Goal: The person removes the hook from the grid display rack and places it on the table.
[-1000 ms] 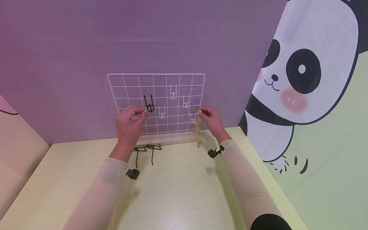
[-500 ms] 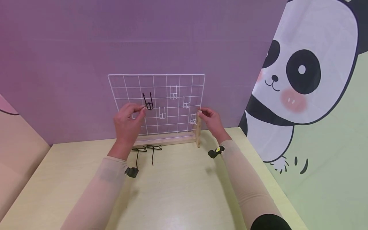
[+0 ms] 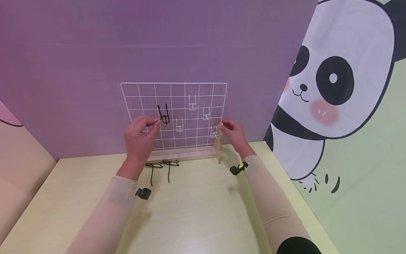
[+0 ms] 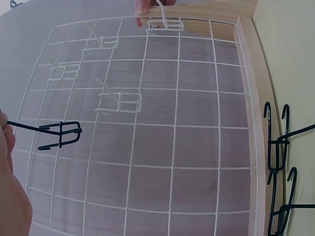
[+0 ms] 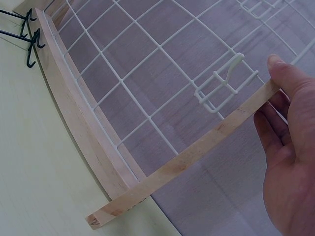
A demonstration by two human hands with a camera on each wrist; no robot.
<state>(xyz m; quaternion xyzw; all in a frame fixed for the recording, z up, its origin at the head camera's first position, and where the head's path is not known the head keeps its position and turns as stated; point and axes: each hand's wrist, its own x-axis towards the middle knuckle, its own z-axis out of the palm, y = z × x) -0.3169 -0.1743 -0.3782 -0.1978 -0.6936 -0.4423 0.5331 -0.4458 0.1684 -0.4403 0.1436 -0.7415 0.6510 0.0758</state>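
Observation:
My left hand (image 3: 138,141) pinches the stem of a black wire hook (image 3: 165,119) between thumb and fingertips. The hook's two prongs point up in front of a white wire grid panel (image 3: 173,83); in the left wrist view the hook (image 4: 70,133) appears apart from the wires, though contact is hard to judge. My right hand (image 3: 234,134) grips the top of the wooden upright (image 5: 197,150) and the panel's right edge, thumb in front and fingers behind. White hooks (image 3: 192,106) hang on the panel's right half and middle.
Two more black hooks (image 3: 170,163) lie on the pale tabletop (image 3: 190,211), in front of the stand's wooden base (image 3: 187,155). Close behind the panel rises a purple wall (image 3: 253,70). A panda picture (image 3: 342,77) covers the wall at right.
My left hand rose slightly with the black hook, then came down a little, shifting slightly left overall. The right hand keeps its hold on the upright.

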